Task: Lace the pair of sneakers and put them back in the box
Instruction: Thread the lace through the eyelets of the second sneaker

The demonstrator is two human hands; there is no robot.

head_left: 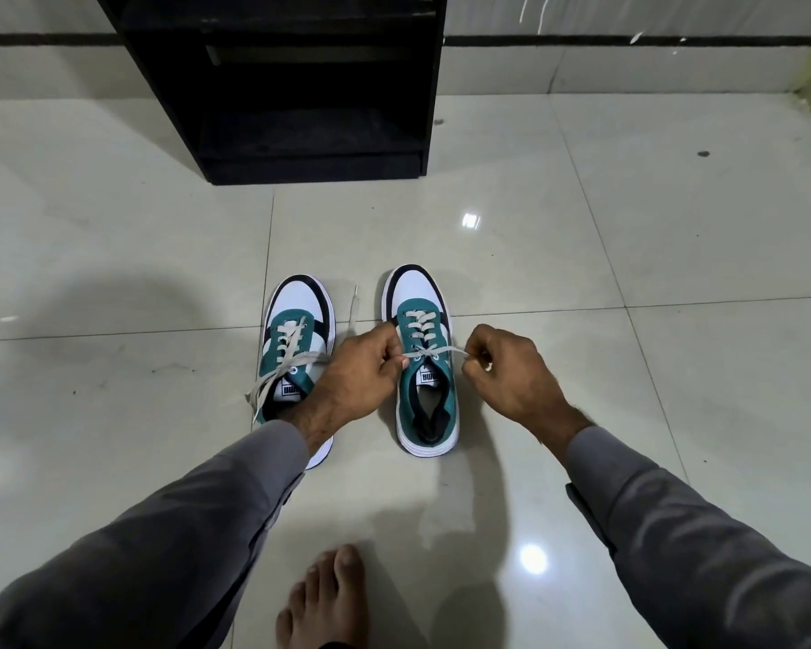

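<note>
Both sneakers sit side by side on the tile floor [628, 236], toes away; left hand [361, 367] & right hand [502, 367] each have grip pinched shut on a lace end [445, 352] of the right sneaker [424, 367], pulling outward prob. to snug the top eyelets, while the left sneaker [296, 330] waits w/ loose laces; no box in view.

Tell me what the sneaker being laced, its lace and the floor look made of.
Right sneaker: seemingly matte teal fabric or suede, smooth white toe panels, rubbery white sole. Lace: flat woven off-white textile, pulled taut between both hands. Floor: glossy glazed tiles, showing grout lines and light reflections.
</note>
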